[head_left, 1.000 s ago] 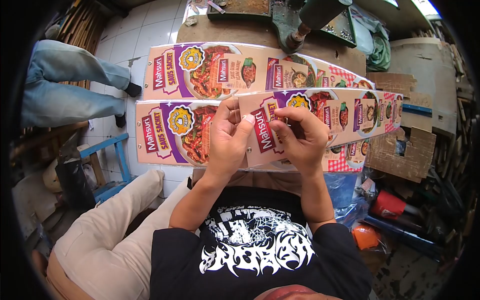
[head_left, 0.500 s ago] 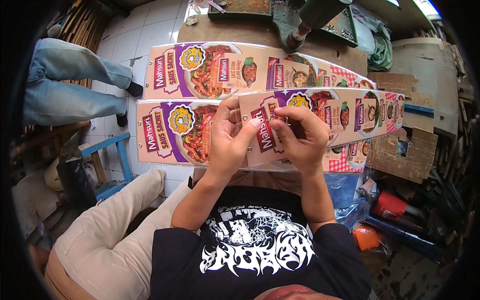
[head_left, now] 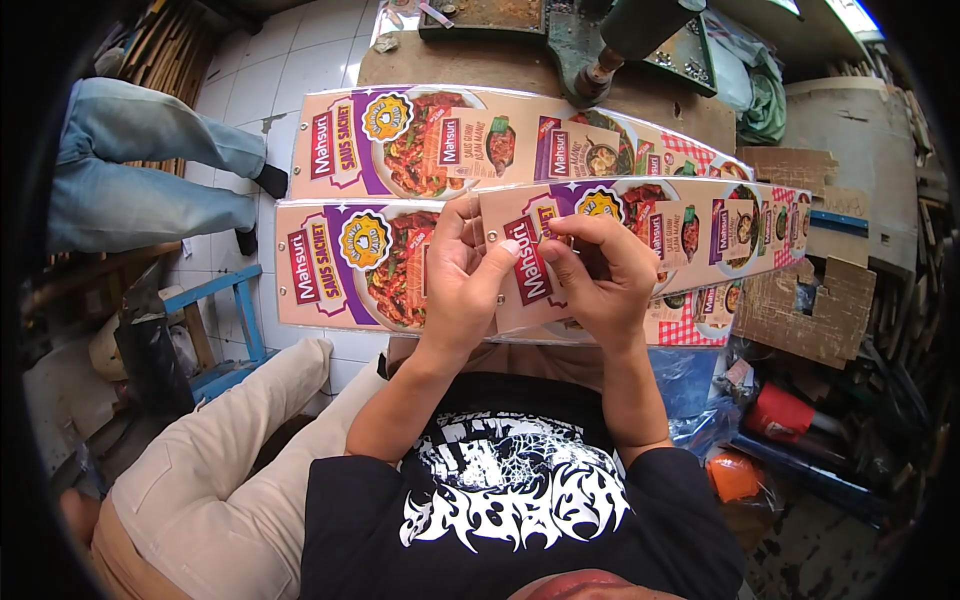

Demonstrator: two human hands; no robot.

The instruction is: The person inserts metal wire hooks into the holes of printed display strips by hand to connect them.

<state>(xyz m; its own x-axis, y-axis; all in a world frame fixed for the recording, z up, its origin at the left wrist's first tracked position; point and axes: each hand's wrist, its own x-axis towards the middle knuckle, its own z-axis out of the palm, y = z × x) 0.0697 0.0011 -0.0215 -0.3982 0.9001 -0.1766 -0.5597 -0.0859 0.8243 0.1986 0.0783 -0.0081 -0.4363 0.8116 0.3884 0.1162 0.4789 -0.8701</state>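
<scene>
A long printed sauce banner [head_left: 740, 222] with "Mahsuri" lettering and metal eyelets along its left end lies on top of two similar banners. My left hand [head_left: 465, 270] is closed on its left end, thumb on the printed face and fingers behind. Just right of that thumb, my right hand [head_left: 605, 275] makes a pinch over the printed face; whatever is between its fingertips is too small to make out. Beyond my hands lies another printed banner [head_left: 345, 145], and a lower printed banner [head_left: 320, 265] sticks out to the left beneath them.
A dark metal press [head_left: 595, 75] stands on the wooden table [head_left: 450, 62] at the back, beside trays of small metal parts [head_left: 690, 60]. Cardboard pieces [head_left: 815, 310] are on the right. Another person's legs [head_left: 160, 170] and a blue metal frame [head_left: 245, 310] are on the left.
Almost nothing differs. Both hands keep their hold and place, and the whole view has shifted very slightly.
</scene>
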